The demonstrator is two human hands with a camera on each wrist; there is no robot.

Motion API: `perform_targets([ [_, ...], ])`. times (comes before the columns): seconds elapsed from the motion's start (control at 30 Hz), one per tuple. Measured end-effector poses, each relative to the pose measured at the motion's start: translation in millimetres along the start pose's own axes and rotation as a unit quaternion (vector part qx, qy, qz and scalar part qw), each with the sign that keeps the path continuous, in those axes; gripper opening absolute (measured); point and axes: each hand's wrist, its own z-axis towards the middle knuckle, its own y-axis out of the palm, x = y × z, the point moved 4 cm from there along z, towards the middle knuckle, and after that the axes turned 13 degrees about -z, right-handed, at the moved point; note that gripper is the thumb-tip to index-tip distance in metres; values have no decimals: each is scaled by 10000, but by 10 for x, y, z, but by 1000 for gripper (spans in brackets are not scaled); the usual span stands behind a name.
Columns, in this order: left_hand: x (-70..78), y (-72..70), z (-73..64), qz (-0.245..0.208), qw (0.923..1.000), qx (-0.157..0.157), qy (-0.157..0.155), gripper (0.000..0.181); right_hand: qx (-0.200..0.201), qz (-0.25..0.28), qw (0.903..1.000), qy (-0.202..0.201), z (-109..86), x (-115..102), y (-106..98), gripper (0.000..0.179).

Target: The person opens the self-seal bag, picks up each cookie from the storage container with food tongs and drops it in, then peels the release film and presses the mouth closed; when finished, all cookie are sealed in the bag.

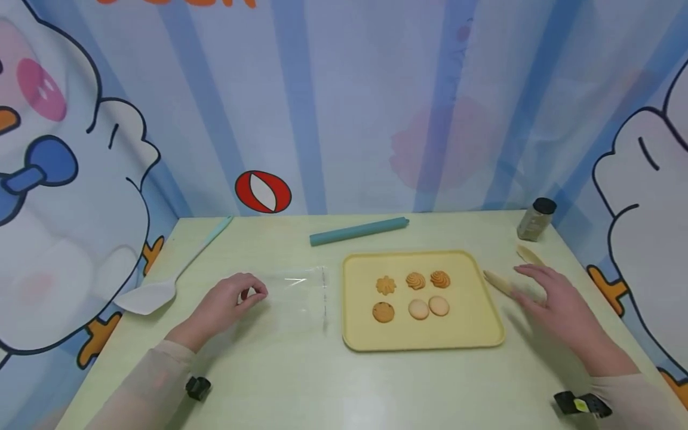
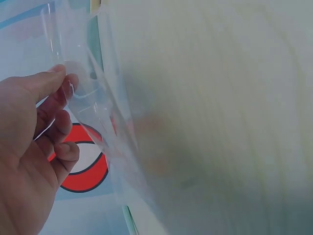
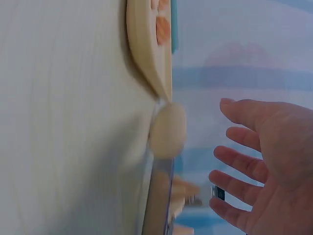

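My left hand (image 1: 224, 304) pinches the edge of a clear plastic bag (image 1: 295, 301) between thumb and index finger. In the left wrist view the bag (image 2: 93, 98) hangs creased from those fingertips, the other fingers loosely curled. Over the table's right side, my right hand (image 1: 559, 310) has its fingers spread and holds nothing. Close by it lie two pale, rounded wooden tips (image 1: 498, 282), their other ends hidden by the hand. One rounded tip (image 3: 167, 129) shows in the right wrist view, with a grey strip behind it. A yellow tray (image 1: 352, 331) between the hands bears several cookies (image 1: 418, 309).
A blue-green rolling pin (image 1: 359, 231) lies behind the tray. At the left is a white spatula (image 1: 147, 297) with a mint handle. A black-capped jar (image 1: 536, 220) stands at the back right corner. Printed curtains (image 1: 355, 107) close off the back and sides.
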Motion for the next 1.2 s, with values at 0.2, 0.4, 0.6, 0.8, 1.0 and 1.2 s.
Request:
perform_targets([
  [0.2,7,10,13,-13,10000,-6,25,8,-44,-188,9984,526,-181,464,-125,64],
  [0.4,7,-20,7,5,10000,1,12,8,-424,-477,9929,1001,-255,774,-87,83],
  [0.6,-2,-1,11,-24,10000,-57,-4,9,-817,-718,9880,1098,-295,925,19,98],
  [0.8,19,-2,-8,-2,10000,-51,-26,8,-1326,-629,9839,1024,-276,1001,71,103],
  [1.0,21,5,-13,40,10000,-21,61,8,-1659,-609,9800,914,-258,1008,117,107],
  [1.2,14,10,-7,18,9999,34,96,10,-1577,-801,9802,890,-205,973,140,112],
])
